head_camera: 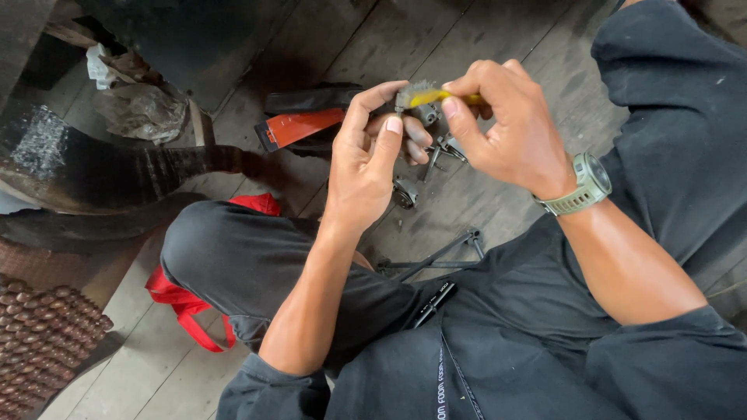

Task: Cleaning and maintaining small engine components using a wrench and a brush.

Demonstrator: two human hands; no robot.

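Above the wooden floor (498,194), between the person's knees, both hands meet over a small grey metal part (426,113). Left hand (366,159) has its thumb and fingers curled around that part, pinching it so that one face turns up toward the brush. Right hand (510,124) pinches the yellow handle of a small brush (426,96) between thumb and forefinger, bristles pressed onto the top of the part, a grip that looks suited to short scrubbing strokes. A green watch (585,185) sits on the right wrist.

Just below the part, on the floor, lie 2 or so more small metal pieces (405,193) (their exact shape is hard to tell), and nearer the person's lap a thin dark metal rod frame (443,253). Left of the part rests a flat orange and black tool (299,127). Farther left of it a dark tyre (93,179) curves along the floor, and a red strap (187,303) shows under the left leg.
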